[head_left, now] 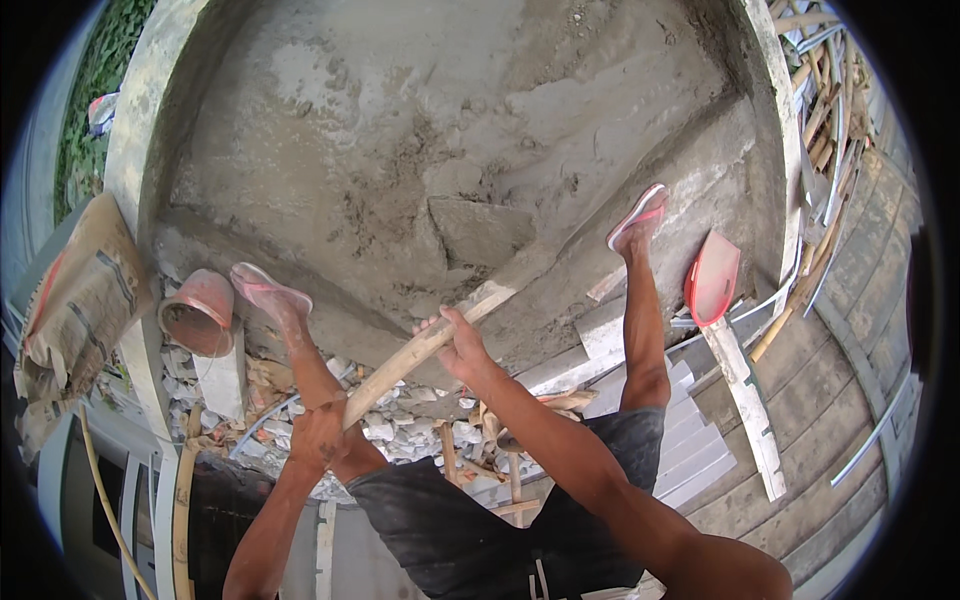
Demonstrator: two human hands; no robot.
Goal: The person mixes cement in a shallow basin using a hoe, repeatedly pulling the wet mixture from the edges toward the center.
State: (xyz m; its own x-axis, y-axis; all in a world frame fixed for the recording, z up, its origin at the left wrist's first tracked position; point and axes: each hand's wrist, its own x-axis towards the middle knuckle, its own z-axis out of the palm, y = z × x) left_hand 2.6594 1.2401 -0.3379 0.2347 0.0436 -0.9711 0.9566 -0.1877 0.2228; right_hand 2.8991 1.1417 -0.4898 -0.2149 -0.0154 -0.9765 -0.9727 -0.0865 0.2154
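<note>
My left hand (318, 435) is closed around the lower end of a hoe's pale wooden handle, beside my left knee. Farther up the handle (400, 365), my right hand (458, 345) grips it with wrapped fingers. The hoe's mortar-coated blade (478, 230) lies in wet grey mortar (330, 150), which partly hides its edges. The mortar fills a wide, walled concrete basin. My feet, in flip-flops, stand apart on the basin's near side, one on each side of the hoe.
At left are a mortar-stained bucket (200, 315) and a paper cement sack (80, 300). A red scoop-like container (713, 280) stands at right, near a long pale board (745, 405). White rubble (400, 410) lies below the basin's near edge. Scrap wood (825, 120) is piled beyond the right wall.
</note>
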